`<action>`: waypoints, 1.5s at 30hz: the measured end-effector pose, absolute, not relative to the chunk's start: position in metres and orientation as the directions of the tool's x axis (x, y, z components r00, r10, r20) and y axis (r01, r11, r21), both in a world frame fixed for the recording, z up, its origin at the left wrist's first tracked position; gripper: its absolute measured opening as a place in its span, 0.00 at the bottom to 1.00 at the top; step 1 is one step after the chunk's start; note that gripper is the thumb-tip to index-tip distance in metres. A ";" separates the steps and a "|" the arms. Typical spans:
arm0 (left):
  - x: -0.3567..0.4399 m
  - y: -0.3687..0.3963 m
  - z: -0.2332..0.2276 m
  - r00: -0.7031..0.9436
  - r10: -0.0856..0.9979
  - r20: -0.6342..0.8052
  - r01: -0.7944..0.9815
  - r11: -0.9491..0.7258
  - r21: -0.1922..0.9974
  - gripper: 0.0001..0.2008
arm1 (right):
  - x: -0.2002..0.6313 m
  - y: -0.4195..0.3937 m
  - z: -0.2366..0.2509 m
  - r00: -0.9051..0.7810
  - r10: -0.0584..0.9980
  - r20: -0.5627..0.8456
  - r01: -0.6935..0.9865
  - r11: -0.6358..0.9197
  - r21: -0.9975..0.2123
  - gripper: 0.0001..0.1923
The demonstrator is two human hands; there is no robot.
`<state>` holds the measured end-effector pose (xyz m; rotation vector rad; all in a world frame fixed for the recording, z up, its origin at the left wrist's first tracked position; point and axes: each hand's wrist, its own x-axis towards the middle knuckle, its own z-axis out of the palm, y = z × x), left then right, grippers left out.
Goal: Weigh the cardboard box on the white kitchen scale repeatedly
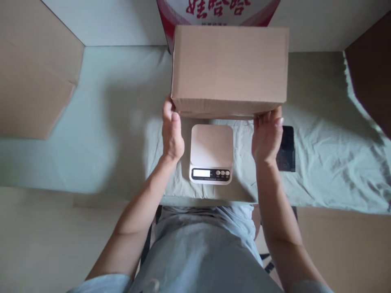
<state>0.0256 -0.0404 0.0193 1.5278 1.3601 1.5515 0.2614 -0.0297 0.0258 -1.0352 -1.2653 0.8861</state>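
Observation:
A plain brown cardboard box [230, 65] is held up between my two hands, above the far part of the cloth. My left hand [172, 132] grips its lower left corner, thumb up and fingers partly behind the box. At the lower right corner, my right hand [268, 134] has its fingers tucked under the box's edge. Just below the box, between my wrists, a white kitchen scale [211, 152] lies flat with its display lit; I cannot read any digits.
A black phone-like slab [287, 150] lies beside my right wrist, partly covered by it. Pale green cloth [128, 122] covers the table. Behind stands a red-and-white printed carton [218, 10]. Large cardboard [36, 69] is at the left, a dark brown panel [371, 73] at the right.

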 end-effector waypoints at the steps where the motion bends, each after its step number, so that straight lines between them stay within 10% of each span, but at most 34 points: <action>1: 0.024 -0.036 0.010 -0.199 0.913 0.358 0.269 -0.300 0.915 0.31 | 0.261 -0.026 0.019 0.119 0.948 0.294 0.046 0.291 -0.956 0.35; 15: -0.005 -0.021 -0.048 -0.375 0.836 0.400 0.523 -0.165 0.836 0.25 | 0.274 -0.015 -0.049 0.414 0.883 0.221 -0.026 0.255 -0.967 0.32; 45: 0.006 -0.020 -0.046 -0.360 0.881 0.309 0.630 -0.015 0.777 0.34 | 0.261 -0.027 -0.041 0.454 0.875 0.170 0.095 0.143 -0.985 0.30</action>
